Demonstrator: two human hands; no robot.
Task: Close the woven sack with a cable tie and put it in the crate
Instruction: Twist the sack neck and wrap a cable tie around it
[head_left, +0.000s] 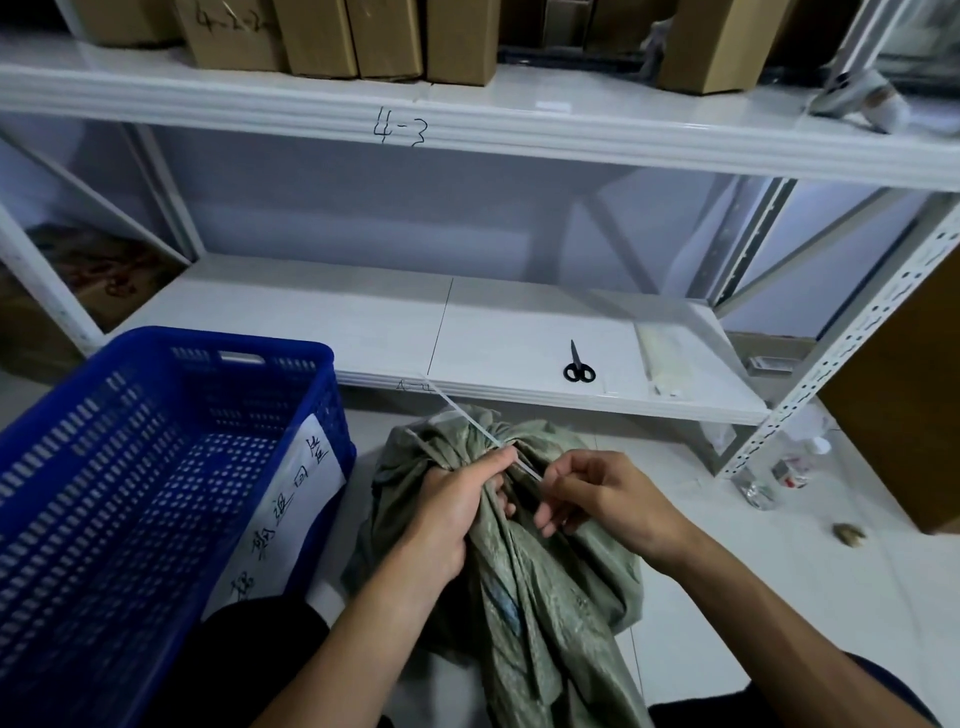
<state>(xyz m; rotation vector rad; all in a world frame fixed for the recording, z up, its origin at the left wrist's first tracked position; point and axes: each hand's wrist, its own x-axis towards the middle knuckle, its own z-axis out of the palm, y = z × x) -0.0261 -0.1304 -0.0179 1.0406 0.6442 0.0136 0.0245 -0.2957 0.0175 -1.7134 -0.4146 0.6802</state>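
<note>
A grey-green woven sack (540, 587) stands on the floor between my knees, its neck bunched together. My left hand (452, 514) squeezes the gathered neck. A thin white cable tie (467, 421) runs across the neck and sticks out toward the shelf. My right hand (602, 499) pinches the tie's near end just right of the neck. The blue perforated crate (130, 467) sits empty to the left of the sack, a white handwritten label on its side.
Black scissors (578, 367) and a clear bag of cable ties (665, 358) lie on the low white shelf (363, 322) behind the sack. Cardboard boxes (332, 36) fill the shelf above. A plastic bottle (779, 470) lies on the floor at right.
</note>
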